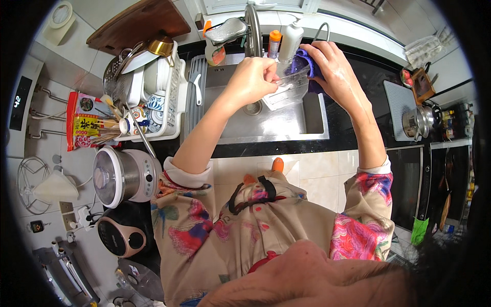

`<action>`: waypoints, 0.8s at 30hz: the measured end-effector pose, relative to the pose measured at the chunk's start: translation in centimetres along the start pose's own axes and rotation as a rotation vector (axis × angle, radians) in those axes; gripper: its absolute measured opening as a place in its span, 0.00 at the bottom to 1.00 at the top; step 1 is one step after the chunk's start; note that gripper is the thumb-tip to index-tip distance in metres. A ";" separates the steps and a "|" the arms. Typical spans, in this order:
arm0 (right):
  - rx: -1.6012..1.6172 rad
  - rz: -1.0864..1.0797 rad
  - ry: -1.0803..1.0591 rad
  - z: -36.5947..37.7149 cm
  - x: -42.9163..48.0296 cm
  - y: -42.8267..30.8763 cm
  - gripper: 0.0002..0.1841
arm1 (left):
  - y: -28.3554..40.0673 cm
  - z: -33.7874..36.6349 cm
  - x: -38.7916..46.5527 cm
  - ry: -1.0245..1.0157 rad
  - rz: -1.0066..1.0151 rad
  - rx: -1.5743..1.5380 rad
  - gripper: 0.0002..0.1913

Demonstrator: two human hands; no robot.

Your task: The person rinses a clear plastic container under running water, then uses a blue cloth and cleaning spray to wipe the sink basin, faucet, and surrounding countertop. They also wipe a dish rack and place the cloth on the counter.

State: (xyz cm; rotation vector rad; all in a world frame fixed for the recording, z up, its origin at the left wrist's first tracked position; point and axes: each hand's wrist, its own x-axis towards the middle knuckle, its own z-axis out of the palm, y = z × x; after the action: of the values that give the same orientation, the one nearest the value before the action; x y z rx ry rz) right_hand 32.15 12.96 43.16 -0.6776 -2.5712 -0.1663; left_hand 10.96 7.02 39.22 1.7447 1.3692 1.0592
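Observation:
Over a stainless steel sink point(230, 132), a clear plastic container point(285, 94) is held up between both hands. My left hand point(255, 78) pinches its near left edge between thumb and curled fingers. A purple cloth point(315, 82) is in my right hand point(333, 71), pressed against the container's right side. Water drops show on the cloth and the right hand looks wet. The sink drain point(253, 108) lies below, partly covered by my left wrist. The faucet point(253, 32) rises just behind the container.
Left of the sink stands a white dish rack point(174, 111) full of dishes. Behind it are a spray bottle point(215, 50), an orange-capped bottle point(274, 44) and a white pump bottle point(292, 38). A white brush-like tool point(198, 90) lies on a roll-up rack point(190, 119). A pot point(416, 122) sits right.

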 end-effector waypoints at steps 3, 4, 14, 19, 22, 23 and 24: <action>-0.109 -0.029 -0.034 -0.4 -0.3 0.3 0.41 | 0.8 0.4 0.4 -0.027 0.043 0.088 0.16; -0.100 -0.038 -0.050 -0.8 -0.5 0.4 0.40 | 1.1 0.3 0.5 -0.026 0.070 0.140 0.14; 0.038 -0.123 0.076 0.4 -0.8 -2.3 0.34 | 2.5 2.5 1.6 0.027 0.186 0.411 0.07; 0.293 -0.098 0.007 -0.3 -1.7 0.3 0.27 | 1.9 2.4 1.6 -0.060 0.171 0.262 0.16; 0.537 0.102 -0.028 -2.6 -2.5 4.1 0.27 | -0.9 0.4 0.8 -0.086 0.293 0.004 0.34; 0.626 0.157 -0.028 -3.2 -2.7 5.5 0.26 | -2.4 0.2 0.3 -0.058 0.254 -0.008 0.35; 0.694 0.209 -0.002 -3.6 -3.2 6.8 0.26 | -4.1 0.4 0.0 -0.064 0.216 0.015 0.36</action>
State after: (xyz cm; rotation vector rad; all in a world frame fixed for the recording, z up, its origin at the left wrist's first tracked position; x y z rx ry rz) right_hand 39.44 16.63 44.76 -0.6518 -2.3042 0.7553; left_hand 9.54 7.97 35.46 1.9540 1.1726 1.0990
